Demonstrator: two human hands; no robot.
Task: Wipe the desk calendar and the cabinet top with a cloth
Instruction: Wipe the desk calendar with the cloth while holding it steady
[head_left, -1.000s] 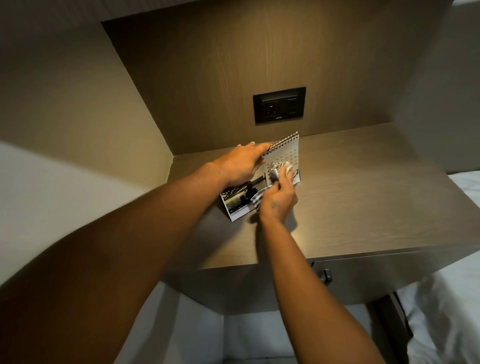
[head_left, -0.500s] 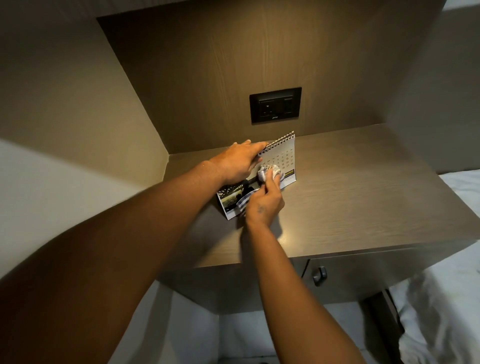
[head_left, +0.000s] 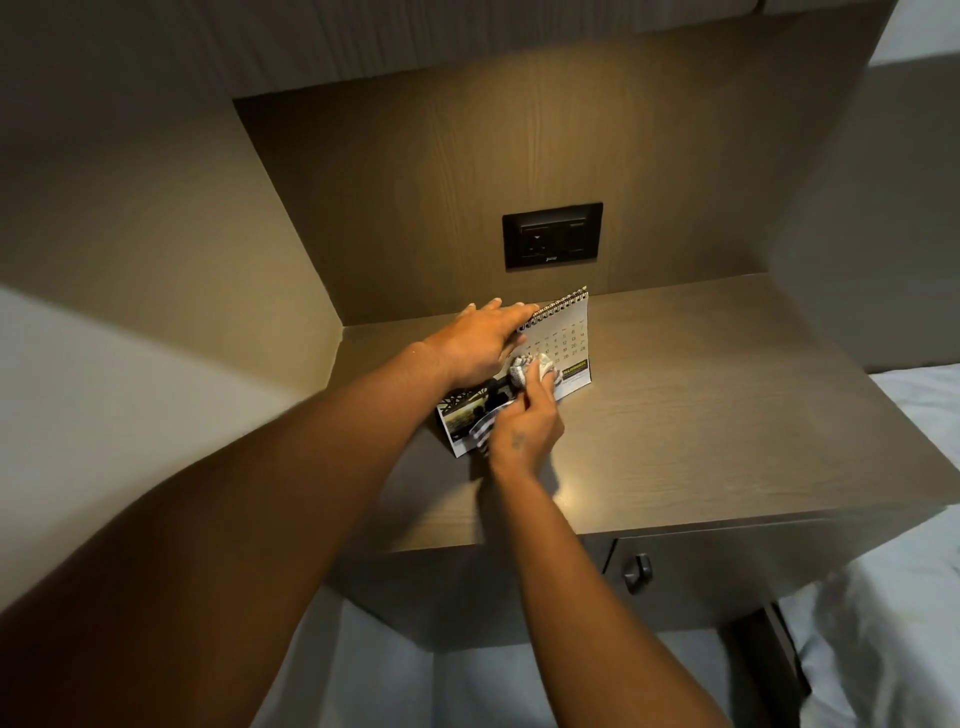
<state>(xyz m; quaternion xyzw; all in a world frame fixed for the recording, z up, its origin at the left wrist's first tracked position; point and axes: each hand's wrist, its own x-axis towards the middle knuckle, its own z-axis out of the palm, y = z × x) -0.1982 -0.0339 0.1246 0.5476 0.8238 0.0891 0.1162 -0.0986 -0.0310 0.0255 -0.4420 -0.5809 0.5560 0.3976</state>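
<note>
A spiral-bound desk calendar (head_left: 569, 338) stands tilted on the brown wooden cabinet top (head_left: 701, 415), near its back left corner. My left hand (head_left: 485, 343) lies over the calendar's top edge and steadies it. My right hand (head_left: 527, 426) holds a bunched grey-and-white cloth (head_left: 530, 369) pressed against the calendar's front page. A loose end of the cloth hangs by my right wrist. The calendar's left half is partly hidden by both hands.
A black wall socket plate (head_left: 551, 235) sits on the back panel above the calendar. A drawer with a dark knob (head_left: 638, 571) is under the cabinet top. White bedding (head_left: 893, 623) lies at the right. Walls close in the left and right sides.
My right hand with the cloth has slid left and down across the calendar page. My left hand stays on the top edge. The view has shifted slightly.
</note>
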